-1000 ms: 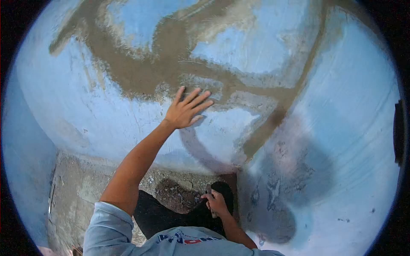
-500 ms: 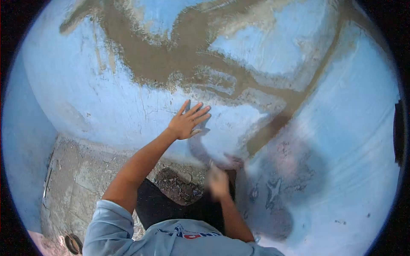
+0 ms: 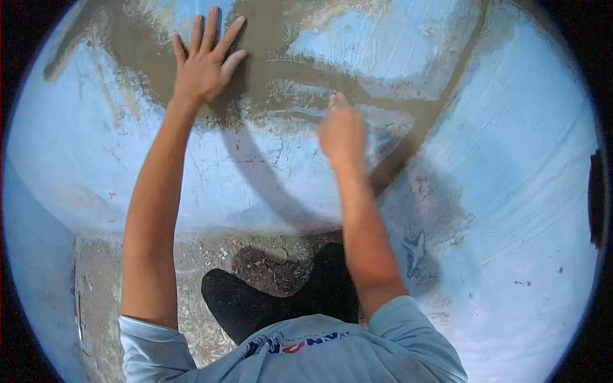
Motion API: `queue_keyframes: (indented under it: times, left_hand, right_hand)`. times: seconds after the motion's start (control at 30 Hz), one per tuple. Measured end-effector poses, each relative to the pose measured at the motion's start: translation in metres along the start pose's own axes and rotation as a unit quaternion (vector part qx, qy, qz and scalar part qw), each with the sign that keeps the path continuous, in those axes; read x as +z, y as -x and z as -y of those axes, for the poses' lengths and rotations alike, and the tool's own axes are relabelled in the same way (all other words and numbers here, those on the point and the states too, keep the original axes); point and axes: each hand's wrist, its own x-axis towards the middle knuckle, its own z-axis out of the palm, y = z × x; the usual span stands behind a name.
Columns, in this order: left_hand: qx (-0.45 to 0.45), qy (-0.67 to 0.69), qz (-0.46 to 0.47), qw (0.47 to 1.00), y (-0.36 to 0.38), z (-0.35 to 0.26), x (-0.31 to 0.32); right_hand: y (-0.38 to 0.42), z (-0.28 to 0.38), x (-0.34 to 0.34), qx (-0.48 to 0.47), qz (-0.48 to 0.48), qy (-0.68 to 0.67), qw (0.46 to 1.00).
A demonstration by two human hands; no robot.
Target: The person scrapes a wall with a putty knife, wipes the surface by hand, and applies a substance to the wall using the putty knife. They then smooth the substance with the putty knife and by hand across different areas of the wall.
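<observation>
A light blue wall fills the view ahead, with broad grey-brown patches of plaster and streaks running across it. My left hand lies against the upper wall over a plaster patch, its fingers spread and holding nothing. To its right and lower down, my right hand is closed in front of a plaster streak. Motion blurs this hand a little, and I cannot make out what is in its fingers.
Rubble and dirt cover the floor at the wall's foot, around my dark-clad legs. On the right, a second blue wall meets the first along a plastered corner line.
My left hand has moved up and left along the wall. My right hand has risen from low near my legs to the plaster streak. The view has shifted slightly.
</observation>
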Motion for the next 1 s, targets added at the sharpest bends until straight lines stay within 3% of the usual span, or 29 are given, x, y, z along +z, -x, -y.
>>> queue_keyframes:
  times: [0.03,0.1,0.17,0.2,0.3,0.4,0.47,0.57,0.6,0.63,0.7,0.73,0.8,0.87,0.97,1.0]
  left_hand:
    - [0.012,0.003,-0.017,1.000,-0.002,0.002,0.002]
    - [0.036,0.014,-0.043,0.998,-0.001,0.002,0.003]
    - [0.012,-0.017,0.029,0.999,0.000,-0.004,-0.009]
    - [0.002,-0.037,0.062,0.997,-0.002,-0.005,-0.016]
    - [-0.012,-0.045,0.102,0.994,-0.001,-0.003,-0.018]
    - [-0.010,-0.027,0.108,0.994,-0.003,-0.004,-0.021]
    - [-0.008,-0.036,0.103,0.994,-0.004,-0.002,-0.020]
    - [0.003,-0.022,0.098,0.995,-0.001,0.001,-0.020]
    - [0.012,-0.022,0.095,0.995,0.000,0.003,-0.020]
    - [0.011,-0.028,0.088,0.996,0.000,0.003,-0.020]
    - [0.014,-0.035,0.081,0.996,0.001,0.002,-0.019]
    - [0.008,-0.015,0.088,0.996,0.001,0.002,-0.019]
    - [0.010,-0.020,0.089,0.996,0.001,0.002,-0.017]
    - [0.016,-0.052,0.082,0.995,0.001,0.005,-0.014]
    - [0.016,-0.023,0.078,0.997,0.002,0.003,-0.017]
    - [0.018,-0.028,0.079,0.996,0.002,0.003,-0.017]
  right_hand:
    - [0.004,0.011,0.009,0.032,0.009,0.015,0.999]
    - [0.019,0.005,0.037,0.006,0.070,0.044,0.997]
    - [0.040,0.004,0.045,0.041,0.166,0.037,0.985]
    - [0.035,0.017,0.013,0.087,0.207,0.042,0.974]
    - [0.010,0.010,-0.007,0.114,0.010,-0.121,0.986]
    - [0.001,0.032,0.038,0.103,0.073,0.009,0.992]
    - [0.027,0.074,0.060,0.101,0.123,-0.036,0.987]
    - [0.033,0.051,0.062,0.087,0.156,-0.055,0.982]
    - [0.031,0.035,0.051,0.101,0.060,-0.132,0.984]
    - [0.018,0.032,0.021,0.187,0.071,-0.163,0.966]
    - [-0.003,0.034,0.011,0.185,0.094,-0.089,0.974]
    - [-0.011,0.038,0.024,0.094,0.102,0.016,0.990]
    - [-0.006,0.057,0.058,0.007,0.067,0.087,0.994]
    - [0.016,0.099,0.086,0.015,-0.014,0.022,1.000]
    - [-0.003,0.061,0.031,0.081,0.136,-0.091,0.983]
    - [-0.007,0.050,0.011,0.069,0.078,-0.074,0.992]
